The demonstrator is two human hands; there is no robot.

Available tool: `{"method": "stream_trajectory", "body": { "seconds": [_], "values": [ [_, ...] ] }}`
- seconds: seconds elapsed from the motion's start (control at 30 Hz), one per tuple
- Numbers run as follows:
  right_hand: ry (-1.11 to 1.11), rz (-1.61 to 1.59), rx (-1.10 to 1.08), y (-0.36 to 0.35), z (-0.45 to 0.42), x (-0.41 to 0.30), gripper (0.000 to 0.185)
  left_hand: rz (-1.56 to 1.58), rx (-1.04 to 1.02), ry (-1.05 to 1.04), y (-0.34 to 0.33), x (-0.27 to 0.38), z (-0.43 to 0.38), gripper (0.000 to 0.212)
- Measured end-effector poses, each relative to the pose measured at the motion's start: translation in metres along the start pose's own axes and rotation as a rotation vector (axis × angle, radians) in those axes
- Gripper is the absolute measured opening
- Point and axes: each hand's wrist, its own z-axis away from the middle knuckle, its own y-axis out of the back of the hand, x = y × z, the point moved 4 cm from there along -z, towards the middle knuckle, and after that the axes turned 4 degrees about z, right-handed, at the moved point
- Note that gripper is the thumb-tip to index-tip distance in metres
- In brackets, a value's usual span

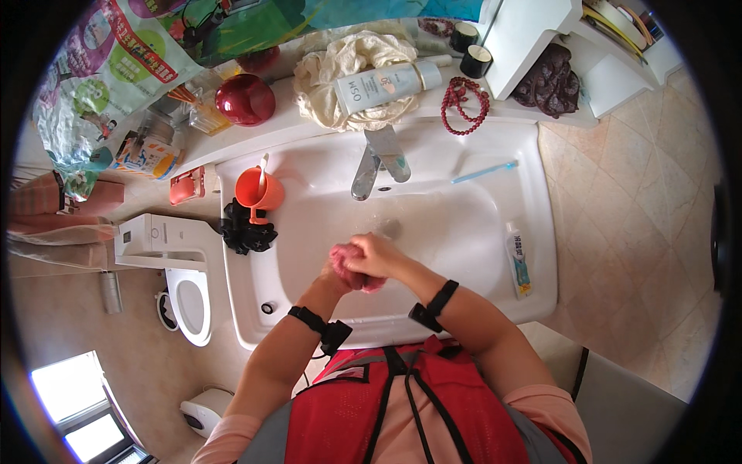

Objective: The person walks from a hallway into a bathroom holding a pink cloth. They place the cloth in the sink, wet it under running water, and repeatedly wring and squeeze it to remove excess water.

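Over the white washbasin (pixel 313 232) I grip a small, crumpled pink cloth (pixel 346 255) with both hands. My right hand (pixel 378 256) wraps its top from the right. My left hand (pixel 338 279) is closed around it from the lower left, partly hidden by the cloth and the right hand. Folds of the cloth stick out below the right hand. Beyond the hands stands a chrome faucet (pixel 382 156). The dark drain (pixel 389 228) shows just past the right hand, with a little water on the basin around it.
On the basin's left rim are an orange cup (pixel 259 188) holding a toothbrush and a black cloth item (pixel 246 229). A blue toothbrush (pixel 484 172) and a toothpaste tube (pixel 517 260) lie right. The shelf behind holds a cosmetic tube (pixel 382 87) and red beads (pixel 465 107).
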Motion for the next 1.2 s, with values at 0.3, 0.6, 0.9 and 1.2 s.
{"method": "stream_trajectory", "body": {
  "seconds": [0.3,0.6,0.9,1.2],
  "values": [
    [-0.59,0.764,0.594,0.092,0.033,0.098,0.036,0.263,0.557,-0.06,-0.012,0.021,0.03,0.049],
    [-0.659,0.712,0.028,0.053,0.041,0.104,0.041,0.004,0.649,0.075,-0.016,0.013,0.036,0.034],
    [-0.277,-0.603,-0.161,0.061,0.048,-0.024,0.027,-0.648,0.344,0.03,-0.021,-0.001,0.016,0.063],
    [-0.262,-0.467,-0.185,0.057,0.076,-0.046,0.026,0.124,0.197,-0.078,-0.083,0.046,0.036,0.04]
  ]
}}
